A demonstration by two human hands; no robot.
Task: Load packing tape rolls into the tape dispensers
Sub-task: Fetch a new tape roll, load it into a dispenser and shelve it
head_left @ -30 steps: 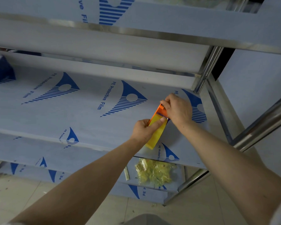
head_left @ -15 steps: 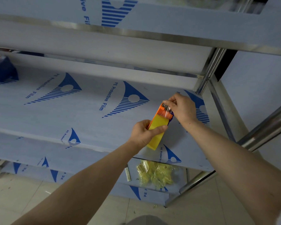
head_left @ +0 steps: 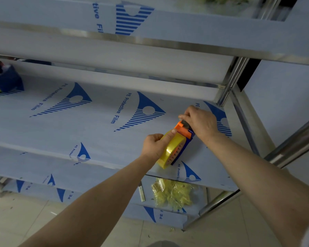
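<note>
A yellow tape roll sits in a blue and orange tape dispenser, held just above the film-covered middle shelf near its right end. My left hand grips the roll, thumb lying along its top. My right hand pinches the tape end at the dispenser's orange cutter head.
A blue item with some yellow sits at the shelf's far left. A bag of yellowish pieces lies on the lower shelf. An upper shelf hangs overhead. Steel posts stand at the right.
The dispenser has tilted so its blue side and the roll's orange core show. My right hand stays at the cutter head, now pinching above it.
</note>
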